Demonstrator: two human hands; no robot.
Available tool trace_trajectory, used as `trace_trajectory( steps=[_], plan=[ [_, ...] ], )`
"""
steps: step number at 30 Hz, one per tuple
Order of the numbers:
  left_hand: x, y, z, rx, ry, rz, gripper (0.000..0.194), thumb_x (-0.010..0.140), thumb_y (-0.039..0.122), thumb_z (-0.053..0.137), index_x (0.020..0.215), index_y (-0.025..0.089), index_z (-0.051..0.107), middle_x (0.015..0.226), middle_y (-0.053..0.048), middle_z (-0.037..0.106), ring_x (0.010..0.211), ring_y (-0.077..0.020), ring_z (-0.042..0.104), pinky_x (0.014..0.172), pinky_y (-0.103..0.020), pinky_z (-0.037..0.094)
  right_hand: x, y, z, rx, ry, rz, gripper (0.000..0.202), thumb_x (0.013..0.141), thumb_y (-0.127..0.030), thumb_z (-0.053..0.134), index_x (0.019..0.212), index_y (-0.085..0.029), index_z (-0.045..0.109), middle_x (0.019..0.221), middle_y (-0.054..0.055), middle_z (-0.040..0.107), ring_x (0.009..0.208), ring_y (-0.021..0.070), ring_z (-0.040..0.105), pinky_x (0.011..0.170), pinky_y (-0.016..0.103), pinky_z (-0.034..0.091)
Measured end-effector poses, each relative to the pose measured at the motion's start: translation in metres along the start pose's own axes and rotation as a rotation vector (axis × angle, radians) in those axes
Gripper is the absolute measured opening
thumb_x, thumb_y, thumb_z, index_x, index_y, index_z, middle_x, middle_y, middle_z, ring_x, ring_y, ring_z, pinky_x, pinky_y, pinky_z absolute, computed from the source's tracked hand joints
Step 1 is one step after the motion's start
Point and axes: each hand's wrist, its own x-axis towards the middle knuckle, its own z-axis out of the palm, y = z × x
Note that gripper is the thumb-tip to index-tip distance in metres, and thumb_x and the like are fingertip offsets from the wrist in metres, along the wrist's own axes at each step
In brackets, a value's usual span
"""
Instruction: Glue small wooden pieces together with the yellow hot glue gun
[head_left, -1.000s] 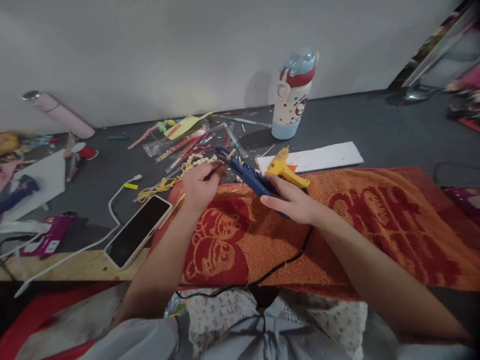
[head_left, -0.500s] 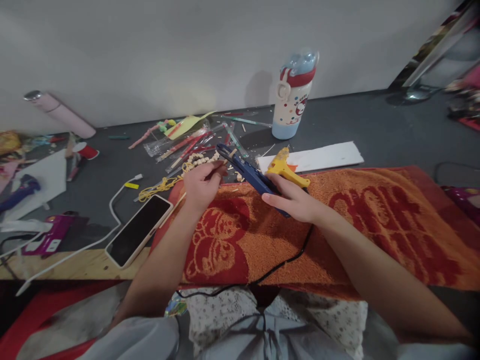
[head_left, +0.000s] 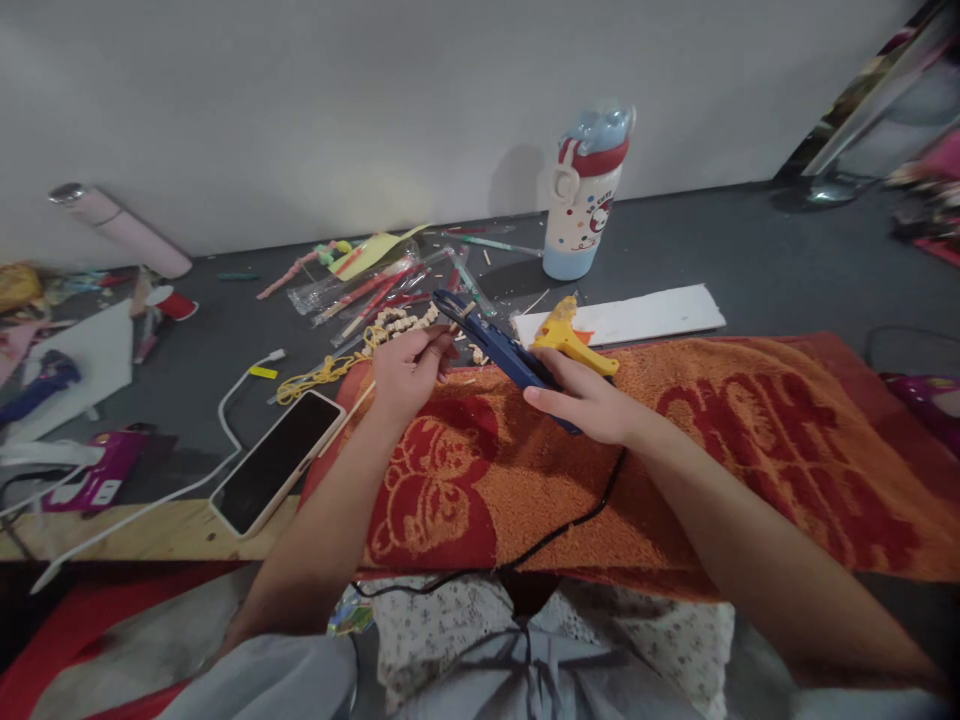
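Note:
My left hand (head_left: 409, 368) pinches a thin wooden stick (head_left: 347, 419), whose lower part runs down behind the wrist toward the phone. Its upper tip meets the jaw end of a long blue hand tool (head_left: 493, 343); the exact contact is too small to make out. Wrapped round the tool's handle is my right hand (head_left: 589, 398), thumb on top. Just beyond those fingers lies a yellow glue gun (head_left: 568, 338). Small cut wood bits (head_left: 478, 355) are scattered under the tool, beside a string of pale wooden pieces (head_left: 405, 322).
An orange and red towel (head_left: 555, 500) covers the table's front, with a black cord (head_left: 555, 533) across it. Around are a phone (head_left: 277, 462), yellow string (head_left: 319, 375), a white board (head_left: 652, 312), a drink bottle (head_left: 585, 200), plastic-wrapped sticks (head_left: 375, 290) and a white cable (head_left: 225, 410).
My left hand has shifted slightly to the right with the stick, and its fingertips sit a little lower. The right hand and blue tool stay nearly still.

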Motion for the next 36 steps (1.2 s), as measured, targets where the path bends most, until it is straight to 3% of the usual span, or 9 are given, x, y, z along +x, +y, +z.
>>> trace_trajectory(
  steps=[6,12,17,29,33,36],
  plan=[
    [0.002,0.002,-0.004,0.064,-0.035,0.038,0.021,0.084,0.026,0.055,0.071,0.016,0.067,0.054,0.000,0.063,0.039,-0.0085,0.051,0.039,-0.021,0.039,0.001,0.002,0.001,-0.026,-0.008,0.006,0.060,0.086,-0.067,0.046,0.116,-0.015,0.053,0.100,0.009,0.064,0.091,0.0247,0.059,0.083,0.040,0.046],
    [0.004,0.000,-0.010,0.272,-0.031,0.181,0.028,0.084,0.025,0.053,0.060,0.018,0.064,0.058,-0.003,0.067,0.056,-0.0121,0.060,0.056,-0.023,0.045,0.002,0.003,0.001,-0.074,-0.010,0.014,0.056,0.088,-0.066,0.044,0.112,-0.016,0.055,0.097,0.009,0.065,0.094,0.0271,0.060,0.083,0.041,0.046],
    [0.005,-0.003,-0.010,0.318,-0.016,0.242,0.029,0.083,0.024,0.053,0.056,0.019,0.063,0.062,-0.004,0.069,0.059,-0.0131,0.061,0.059,-0.024,0.046,0.002,0.004,0.003,-0.078,-0.008,0.003,0.050,0.089,-0.063,0.043,0.108,-0.018,0.055,0.095,0.009,0.066,0.094,0.0277,0.060,0.082,0.040,0.047],
    [0.007,-0.003,-0.010,0.362,-0.049,0.247,0.032,0.085,0.025,0.052,0.053,0.020,0.056,0.057,-0.003,0.064,0.057,-0.0139,0.058,0.058,-0.025,0.044,0.004,0.001,0.007,-0.068,0.028,0.047,0.043,0.089,-0.058,0.044,0.099,-0.017,0.055,0.094,0.010,0.066,0.088,0.0260,0.060,0.080,0.039,0.045],
    [0.008,-0.002,-0.011,0.334,-0.057,0.192,0.031,0.083,0.025,0.054,0.052,0.019,0.055,0.053,-0.002,0.061,0.054,-0.0134,0.056,0.055,-0.025,0.042,0.005,0.005,0.009,-0.056,0.030,0.029,0.048,0.089,-0.059,0.043,0.102,-0.016,0.057,0.097,0.011,0.067,0.089,0.0255,0.060,0.081,0.040,0.045],
    [0.008,-0.001,-0.012,0.183,-0.093,0.091,0.032,0.084,0.030,0.054,0.055,0.018,0.058,0.047,-0.001,0.056,0.047,-0.0112,0.051,0.047,-0.024,0.038,0.005,0.008,0.009,-0.051,0.027,0.010,0.051,0.089,-0.061,0.044,0.109,-0.016,0.057,0.099,0.010,0.067,0.091,0.0256,0.061,0.082,0.040,0.046]
  ],
)
